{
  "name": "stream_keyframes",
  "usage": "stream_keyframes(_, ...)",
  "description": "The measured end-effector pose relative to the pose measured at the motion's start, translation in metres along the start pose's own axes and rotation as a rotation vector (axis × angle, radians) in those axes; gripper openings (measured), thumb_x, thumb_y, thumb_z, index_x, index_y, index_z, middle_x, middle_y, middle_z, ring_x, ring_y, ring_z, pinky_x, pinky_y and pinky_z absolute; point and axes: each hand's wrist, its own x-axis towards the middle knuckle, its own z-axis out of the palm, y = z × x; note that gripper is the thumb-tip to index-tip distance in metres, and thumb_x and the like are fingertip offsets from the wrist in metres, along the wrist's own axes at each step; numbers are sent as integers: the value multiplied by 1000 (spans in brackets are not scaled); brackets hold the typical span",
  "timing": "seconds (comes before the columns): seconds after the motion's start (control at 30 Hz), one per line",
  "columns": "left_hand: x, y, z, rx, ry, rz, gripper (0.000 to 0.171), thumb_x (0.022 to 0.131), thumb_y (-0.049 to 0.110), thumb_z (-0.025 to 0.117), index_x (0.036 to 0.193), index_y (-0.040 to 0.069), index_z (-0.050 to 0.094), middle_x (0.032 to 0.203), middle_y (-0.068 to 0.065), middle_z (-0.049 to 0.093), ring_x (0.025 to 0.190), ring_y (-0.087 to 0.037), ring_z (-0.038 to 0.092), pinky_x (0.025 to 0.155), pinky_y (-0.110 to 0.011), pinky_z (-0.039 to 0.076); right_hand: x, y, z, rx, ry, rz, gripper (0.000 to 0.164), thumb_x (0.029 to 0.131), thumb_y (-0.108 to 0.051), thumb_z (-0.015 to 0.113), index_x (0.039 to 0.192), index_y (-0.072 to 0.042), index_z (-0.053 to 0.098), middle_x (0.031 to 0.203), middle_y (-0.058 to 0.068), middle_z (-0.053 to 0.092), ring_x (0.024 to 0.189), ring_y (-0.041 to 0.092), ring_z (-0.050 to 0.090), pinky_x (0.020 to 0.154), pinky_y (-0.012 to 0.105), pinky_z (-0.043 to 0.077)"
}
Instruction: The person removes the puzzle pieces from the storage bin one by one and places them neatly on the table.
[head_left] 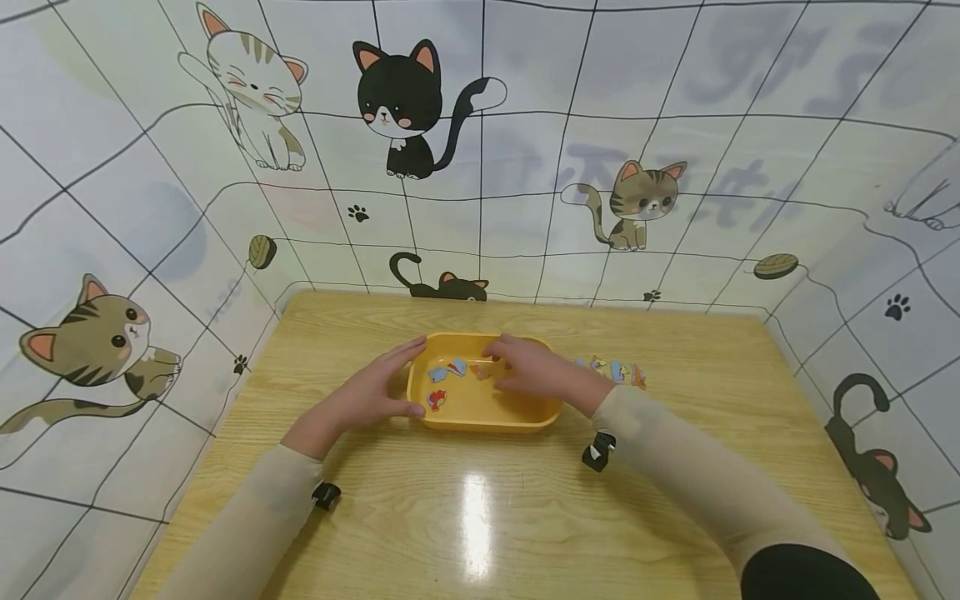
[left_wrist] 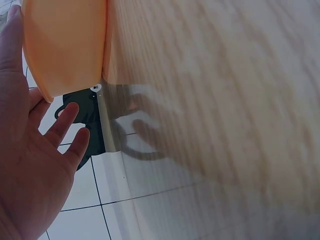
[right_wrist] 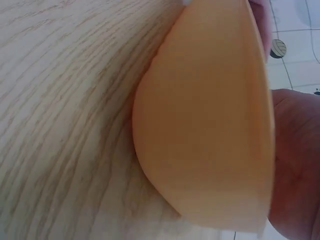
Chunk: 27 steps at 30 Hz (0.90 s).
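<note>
Looking down from the head view, the yellow tray (head_left: pixel 487 428) sits on the worktop (head_left: pixel 540 508), with four small cut-out pieces visible inside it: two blue pieces (head_left: pixel 447 370) toward its far left, a red piece (head_left: pixel 436 400) at its near left, and an orange piece (head_left: pixel 478 372) near its middle. The right hand (head_left: pixel 534 367) reaches in over the tray's right half with bent fingers; the orange piece lies just left of its fingertips, but I cannot tell whether anything is pinched. The left hand (head_left: pixel 377 392) is spread wide around the tray's left end, thumb by the near corner, fingers by the far one. More pieces (head_left: pixel 618 372) lie right of the tray, beyond the right forearm. A sideways brush of that forearm could scatter them, and bent fingers may well push the thin orange piece along the tray's floor instead of lifting it.

In the left wrist view, the left hand's lower fingers are apart and relaxed below the tray's rim. So light a hold could let the tray skid if the other hand presses its wall.

In the right wrist view, the tray's outer wall hides the right hand's fingertips; only its base shows beyond the rim.
</note>
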Motion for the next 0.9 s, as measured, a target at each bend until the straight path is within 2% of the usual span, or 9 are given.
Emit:
stream_keyframes(0.23,1,-2,1,0,2,1,115,86,51,94,176,16,32,183,11,20,169,-27,19,135,-58,20,12,-6,13,-76,9,43,49,101,-15,77,146,-1,64,133,13,70,117,27,70,104,45,59)
stream_keyframes(0.5,0,1,-1,4,1,6,116,85,54,93,176,16,32,183,9,20,169,-27,19,135,-57,20,15,-17,17,-41,29,59,38,105,-13,75,141,-3,68,116,6,71,105,21,68,97,41,60)
stream_keyframes(0.67,-1,2,-2,2,4,12,116,85,53,94,175,14,33,184,5,22,169,-30,21,134,-60,21,20,-15,21,-24,17,44,22,104,-12,76,125,-6,72,106,3,70,98,19,65,91,38,59)
stream_keyframes(0.77,-1,2,-2,-2,2,6,116,85,53,94,175,15,33,184,7,22,169,-29,20,135,-58,21,22,-12,23,-11,12,33,14,103,-10,76,117,-8,73,102,0,70,95,17,64,88,38,58)
stream_keyframes(0.9,-1,1,-1,-6,1,3,115,85,53,94,175,15,33,183,9,21,169,-27,20,135,-57,20,25,-7,25,18,-2,22,21,104,-11,75,124,-7,74,101,-1,70,93,16,62,88,37,57)
